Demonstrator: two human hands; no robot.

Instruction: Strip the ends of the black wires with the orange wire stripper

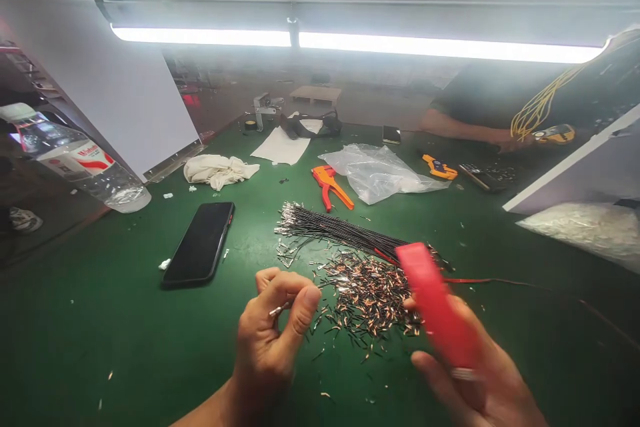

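My left hand [273, 333] is low in the middle, thumb and forefinger pinched on a small metal terminal [277, 311]. My right hand [475, 373] grips a red-handled tool [437, 303] that points up and to the left. Between the hands lies a heap of small metal terminals [367, 293] on the green mat [125, 333]. Behind the heap lies a bundle of black wires [335, 230] with bare metal ends fanned out to the left. A red wire [490, 281] trails off to the right from the tool.
A black phone [200, 243] lies left of the wires. Further back are orange pliers [330, 185], a clear plastic bag [375, 172], a white cloth [217, 170], white paper [281, 147] and a water bottle [75, 159]. Another person's arm [460, 125] rests at the far right.
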